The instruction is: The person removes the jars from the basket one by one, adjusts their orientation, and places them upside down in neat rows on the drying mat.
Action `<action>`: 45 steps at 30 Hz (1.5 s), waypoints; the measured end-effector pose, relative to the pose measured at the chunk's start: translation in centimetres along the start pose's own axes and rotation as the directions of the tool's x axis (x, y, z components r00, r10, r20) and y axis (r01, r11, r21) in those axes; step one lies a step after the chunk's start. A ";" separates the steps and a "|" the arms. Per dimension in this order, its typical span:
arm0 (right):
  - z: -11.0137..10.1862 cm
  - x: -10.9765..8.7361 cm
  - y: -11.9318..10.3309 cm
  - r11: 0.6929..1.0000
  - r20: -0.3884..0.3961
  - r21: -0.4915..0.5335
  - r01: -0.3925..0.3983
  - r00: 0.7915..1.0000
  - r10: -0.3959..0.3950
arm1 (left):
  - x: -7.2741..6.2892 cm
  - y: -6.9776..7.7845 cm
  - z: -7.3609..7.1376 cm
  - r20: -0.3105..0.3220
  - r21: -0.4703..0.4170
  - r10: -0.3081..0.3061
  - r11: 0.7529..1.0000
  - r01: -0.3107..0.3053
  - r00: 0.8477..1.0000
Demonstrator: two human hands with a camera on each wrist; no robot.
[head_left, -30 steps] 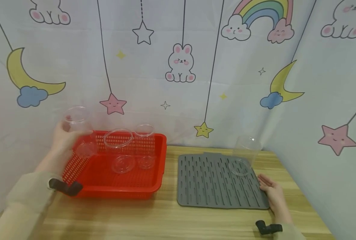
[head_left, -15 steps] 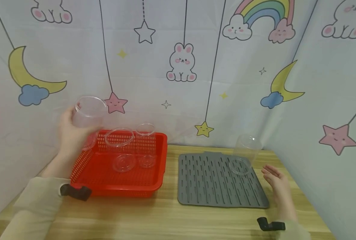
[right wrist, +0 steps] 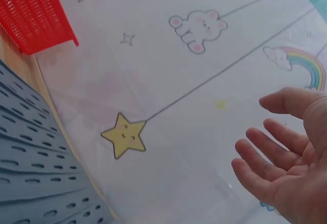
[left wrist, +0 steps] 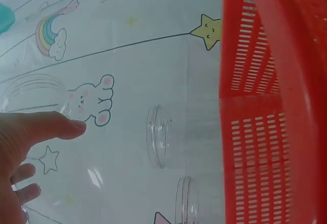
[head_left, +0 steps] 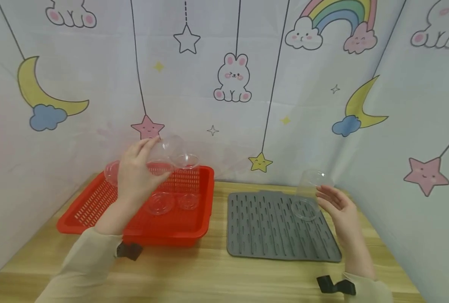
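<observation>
My left hand (head_left: 135,176) grips a clear plastic jar (head_left: 168,147) above the red basket (head_left: 205,206), thumb on the near side. The jar tilts, its mouth toward the right, and the hand covers its middle. Inside the basket stand two more clear jars, a wider one (head_left: 160,204) and a narrower one (head_left: 188,202); their rims also show in the left wrist view. My right hand (head_left: 338,208), fingers loosely bent and holding nothing, hovers just right of another clear jar (head_left: 304,209) standing upright on the grey mat (head_left: 270,231). Whether its fingertips touch that jar, I cannot tell.
A pale wooden table (head_left: 194,273) carries the basket at left and the slotted mat at right, with a strip of wood between. Behind stands a white printed curtain (head_left: 194,105), which also closes in both sides. The basket's rim rises around the jars.
My left hand has lifted the jar out of the basket's left side, carried it right and tipped it. My right hand has risen from the mat's right edge to beside the standing jar.
</observation>
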State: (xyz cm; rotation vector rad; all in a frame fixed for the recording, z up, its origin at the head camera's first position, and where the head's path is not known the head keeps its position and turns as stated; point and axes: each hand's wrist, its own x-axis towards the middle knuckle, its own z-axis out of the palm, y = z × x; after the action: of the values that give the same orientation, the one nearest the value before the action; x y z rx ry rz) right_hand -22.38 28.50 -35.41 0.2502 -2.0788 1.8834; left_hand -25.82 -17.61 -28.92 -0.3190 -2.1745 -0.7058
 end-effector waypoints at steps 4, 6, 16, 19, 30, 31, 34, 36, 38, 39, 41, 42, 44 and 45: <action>1.2 -0.1 -1.0 0.999 0.026 0.003 0.042 0.999 -0.042 | -0.8 1.4 1.5 0.006 0.043 0.117 0.992 -0.117 0.993; 1.9 -0.2 -1.3 0.999 0.030 -0.005 0.052 0.998 -0.052 | -1.2 2.1 2.0 0.013 0.064 0.165 0.984 -0.166 0.986; 5.8 -0.8 -2.0 0.998 0.127 -0.045 0.040 0.991 -0.034 | -3.3 5.2 4.2 0.111 0.187 0.339 0.916 -0.355 0.934; 7.0 -0.9 -2.0 0.997 0.191 -0.076 0.028 0.981 -0.013 | -3.9 6.1 4.8 0.171 0.222 0.358 0.894 -0.390 0.918; 10.8 -1.4 0.0 0.997 0.369 -0.079 0.001 0.929 0.028 | -6.0 8.0 7.7 0.172 0.280 0.527 0.784 -0.554 0.832; 11.1 -1.5 0.2 0.998 0.377 -0.065 -0.006 0.926 0.030 | -6.1 8.1 7.9 0.178 0.287 0.540 0.771 -0.568 0.823; 11.6 -1.6 0.7 0.999 0.391 -0.032 -0.024 0.920 0.034 | -6.6 8.2 8.6 0.203 0.299 0.565 0.742 -0.600 0.800; 11.9 -1.7 1.0 0.999 0.392 -0.017 -0.037 0.919 0.041 | -6.8 8.3 9.0 0.217 0.307 0.575 0.727 -0.614 0.789; 12.1 -1.7 1.2 0.999 0.391 -0.010 -0.053 0.919 0.053 | -7.0 8.4 9.2 0.225 0.318 0.581 0.715 -0.623 0.782; 12.2 -1.7 1.3 0.998 0.387 -0.011 -0.060 0.920 0.060 | -7.1 8.5 9.4 0.224 0.323 0.584 0.711 -0.625 0.780; 12.4 -1.8 1.4 0.997 0.374 -0.015 -0.079 0.924 0.079 | -7.2 8.6 9.6 0.221 0.334 0.590 0.702 -0.629 0.777; 12.5 -1.8 1.4 0.996 0.366 -0.018 -0.087 0.927 0.087 | -7.2 8.6 9.7 0.217 0.340 0.593 0.699 -0.629 0.776; 12.6 -1.8 1.4 0.995 0.347 -0.025 -0.094 0.933 0.097 | -7.3 8.7 9.9 0.210 0.341 0.593 0.700 -0.627 0.777; 12.7 -1.8 1.4 0.995 0.340 -0.026 -0.095 0.935 0.098 | -7.4 8.7 10.0 0.206 0.339 0.591 0.705 -0.623 0.780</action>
State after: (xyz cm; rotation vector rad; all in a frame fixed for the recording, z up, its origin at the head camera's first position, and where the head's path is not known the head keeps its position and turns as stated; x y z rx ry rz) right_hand -22.68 15.93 -38.32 0.5154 -2.3604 2.0044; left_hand -23.52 -4.67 -36.45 -0.8169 -2.0353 0.1268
